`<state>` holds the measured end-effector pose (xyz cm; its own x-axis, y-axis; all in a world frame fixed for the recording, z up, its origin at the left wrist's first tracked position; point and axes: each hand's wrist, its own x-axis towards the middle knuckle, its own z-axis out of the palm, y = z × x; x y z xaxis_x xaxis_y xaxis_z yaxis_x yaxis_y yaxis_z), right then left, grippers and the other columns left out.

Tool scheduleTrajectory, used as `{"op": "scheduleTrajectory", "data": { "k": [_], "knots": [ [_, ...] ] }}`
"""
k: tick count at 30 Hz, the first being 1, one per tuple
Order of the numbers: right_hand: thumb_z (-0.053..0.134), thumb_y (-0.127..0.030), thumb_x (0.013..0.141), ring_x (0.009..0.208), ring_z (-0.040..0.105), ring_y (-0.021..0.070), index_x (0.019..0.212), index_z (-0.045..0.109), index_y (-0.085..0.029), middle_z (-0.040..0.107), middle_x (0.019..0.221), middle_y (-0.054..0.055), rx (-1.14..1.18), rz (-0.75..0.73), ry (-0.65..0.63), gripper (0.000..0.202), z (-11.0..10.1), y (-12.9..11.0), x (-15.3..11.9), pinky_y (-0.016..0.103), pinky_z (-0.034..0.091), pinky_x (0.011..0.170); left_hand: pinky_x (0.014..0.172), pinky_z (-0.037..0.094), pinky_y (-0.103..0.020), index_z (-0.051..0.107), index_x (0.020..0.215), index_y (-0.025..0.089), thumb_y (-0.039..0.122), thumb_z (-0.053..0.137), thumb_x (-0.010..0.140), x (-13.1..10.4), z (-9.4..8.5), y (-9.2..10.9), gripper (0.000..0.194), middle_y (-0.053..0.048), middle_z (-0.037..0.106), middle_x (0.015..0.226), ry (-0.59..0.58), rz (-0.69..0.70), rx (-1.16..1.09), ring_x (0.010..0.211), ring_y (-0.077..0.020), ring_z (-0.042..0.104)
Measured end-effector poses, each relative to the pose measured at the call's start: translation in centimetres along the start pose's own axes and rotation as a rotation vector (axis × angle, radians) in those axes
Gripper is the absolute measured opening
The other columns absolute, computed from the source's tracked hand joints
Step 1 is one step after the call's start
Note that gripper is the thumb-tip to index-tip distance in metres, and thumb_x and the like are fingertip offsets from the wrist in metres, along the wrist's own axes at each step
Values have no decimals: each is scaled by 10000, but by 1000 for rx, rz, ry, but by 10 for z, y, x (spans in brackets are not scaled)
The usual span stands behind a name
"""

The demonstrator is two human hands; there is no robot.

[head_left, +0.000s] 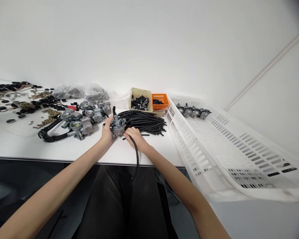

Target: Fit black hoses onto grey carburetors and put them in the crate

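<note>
At the far left of the white table [72, 151] lay scattered small black rubber rings and brass-coloured bits [20, 99], too small to tell apart. Beside them, near the wall, sat two clear plastic bags of dark small parts [77, 91]. In front of the bags stood a group of grey metal carburetors with round openings [82, 119], and a black looped strap [51, 134] lay just at their left side.

Near the middle of the table the left hand [107, 131] was closed around a single grey metal carburetor [118, 124], which it held just above the table edge, fingers wrapped on its left side. The right hand [136, 136] was touching the same carburetor from the right; its fingers were curled and pinched the end of a thin black rubber hose [136, 154]. This hose curved down from the hand and hung over the table edge toward the person's lap.

Behind both hands lay a bundle of cut black rubber hoses [146, 121]. Farther back stood a beige plastic tub with black screws [140, 99] and, touching it, a small orange plastic basket [160, 101].

At the right a large white slotted plastic crate [226, 156] was tilted, and several grey carburetors with hoses [193, 112] lay at its far end.
</note>
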<state>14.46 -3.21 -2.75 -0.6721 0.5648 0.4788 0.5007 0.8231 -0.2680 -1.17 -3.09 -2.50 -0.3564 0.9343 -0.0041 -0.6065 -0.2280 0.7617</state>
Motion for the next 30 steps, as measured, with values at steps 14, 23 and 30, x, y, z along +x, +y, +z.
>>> {"op": "scheduleTrajectory", "data": {
  "k": [14, 23, 30],
  "knots": [
    [731, -384, 681, 651, 551, 135, 713, 560, -211, 585, 692, -29, 742, 373, 397, 245, -9, 8, 7, 272, 452, 631, 693, 551, -357, 625, 780, 176, 576, 630, 673, -11, 13, 12, 414, -33, 694, 699, -89, -60, -7, 798, -256, 685],
    [851, -407, 428, 553, 544, 117, 725, 382, -245, 557, 608, -80, 975, 486, 442, 579, -10, 7, 12, 255, 456, 548, 716, 557, -385, 671, 768, 155, 618, 593, 678, -14, 11, 9, 477, -91, 712, 731, -185, -139, 96, 880, -310, 675],
    [850, -326, 488, 712, 575, 143, 802, 536, -215, 601, 789, -21, 777, 420, 428, 457, -13, 5, 8, 265, 453, 626, 649, 564, -369, 679, 810, 160, 673, 597, 656, -14, 7, 9, 541, -98, 718, 774, -272, -210, 139, 837, -306, 686]
  ]
}}
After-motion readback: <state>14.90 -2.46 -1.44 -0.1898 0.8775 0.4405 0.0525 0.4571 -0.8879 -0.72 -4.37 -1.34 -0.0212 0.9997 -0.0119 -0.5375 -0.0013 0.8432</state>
